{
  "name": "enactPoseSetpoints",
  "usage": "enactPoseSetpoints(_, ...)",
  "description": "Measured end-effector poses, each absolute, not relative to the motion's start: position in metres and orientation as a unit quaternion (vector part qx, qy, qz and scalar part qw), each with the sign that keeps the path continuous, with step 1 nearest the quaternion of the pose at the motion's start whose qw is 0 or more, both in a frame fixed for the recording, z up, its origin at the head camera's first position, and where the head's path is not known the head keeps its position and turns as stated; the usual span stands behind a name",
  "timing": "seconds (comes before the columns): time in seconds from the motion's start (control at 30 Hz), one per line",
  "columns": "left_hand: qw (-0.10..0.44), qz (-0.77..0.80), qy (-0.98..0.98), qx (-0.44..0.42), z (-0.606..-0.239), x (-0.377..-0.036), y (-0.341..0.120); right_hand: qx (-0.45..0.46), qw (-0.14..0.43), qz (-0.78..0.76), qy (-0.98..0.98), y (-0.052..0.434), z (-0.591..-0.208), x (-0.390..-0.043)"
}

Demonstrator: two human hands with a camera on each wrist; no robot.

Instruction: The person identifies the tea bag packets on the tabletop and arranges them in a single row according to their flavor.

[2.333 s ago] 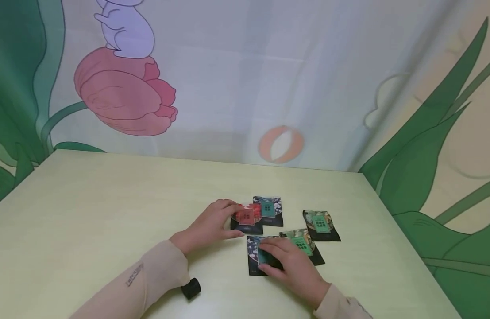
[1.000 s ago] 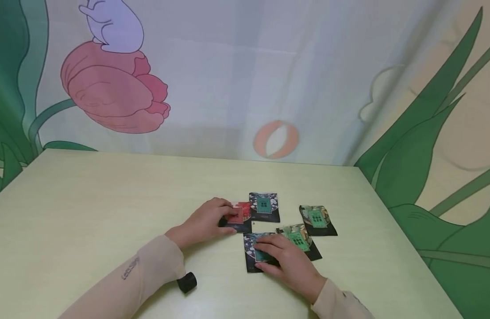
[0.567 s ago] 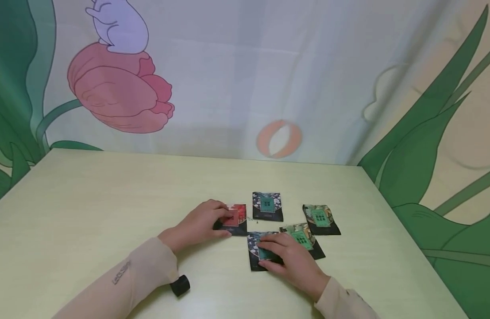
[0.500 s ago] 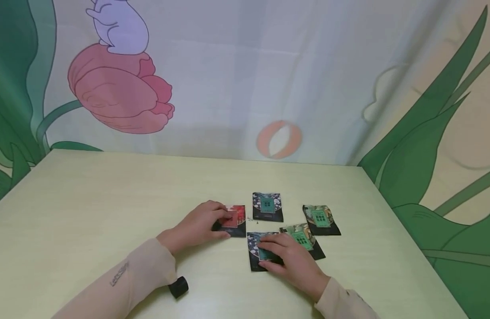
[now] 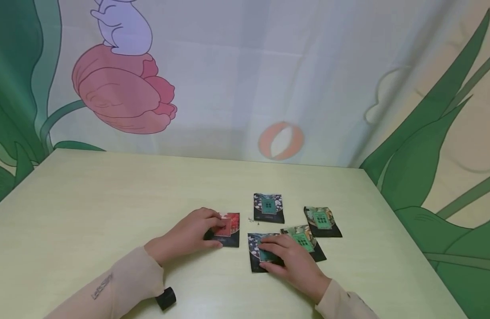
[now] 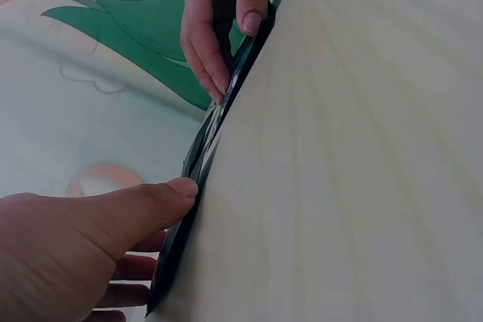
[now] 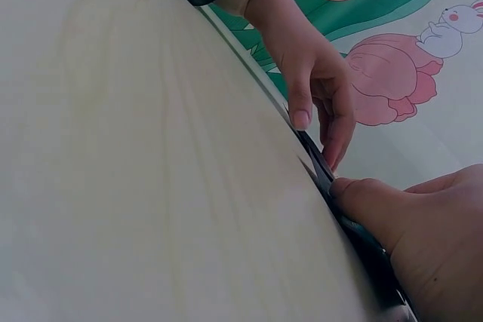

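My left hand (image 5: 185, 235) holds a small flat sachet with a red floral print (image 5: 233, 239) down at the table, thumb along its near edge and fingers bent over its left part. To the right, my right hand (image 5: 294, 266) grips a blue floral sachet (image 5: 254, 256) with a teal label, its fingers and thumb covering much of it. In the left wrist view the left thumb (image 6: 170, 197) lies on the sachet's edge. The right thumb (image 7: 370, 197) presses the blue one in the right wrist view.
Another blue floral sachet (image 5: 268, 208) lies farther back. Two green-labelled sachets, one beside my right hand (image 5: 304, 241) and one farther right (image 5: 322, 221), lie close together. A black cylindrical device (image 5: 166, 298) sits at my left cuff. A printed curtain (image 5: 213, 88) hangs behind the table (image 5: 109, 199).
My left hand has slid the red sachet left and toward me, away from the far blue sachet it overlapped earlier. The right hand stays in place on the near blue sachet.
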State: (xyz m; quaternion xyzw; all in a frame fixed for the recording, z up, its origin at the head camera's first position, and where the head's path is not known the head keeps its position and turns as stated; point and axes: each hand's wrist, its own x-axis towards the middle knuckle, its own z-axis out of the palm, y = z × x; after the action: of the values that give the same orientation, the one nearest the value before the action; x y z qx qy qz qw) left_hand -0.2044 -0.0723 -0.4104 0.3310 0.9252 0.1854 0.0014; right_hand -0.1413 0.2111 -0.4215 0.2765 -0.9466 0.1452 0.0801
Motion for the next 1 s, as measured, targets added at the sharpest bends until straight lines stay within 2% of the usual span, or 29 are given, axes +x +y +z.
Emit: enactPoseSetpoints(1.0, -0.039, 0.189, 0.921, 0.34, -0.408, -0.172, -0.107, 0.293, 0.101, 0.16, -0.937, 0.212, -0.421, -0.141)
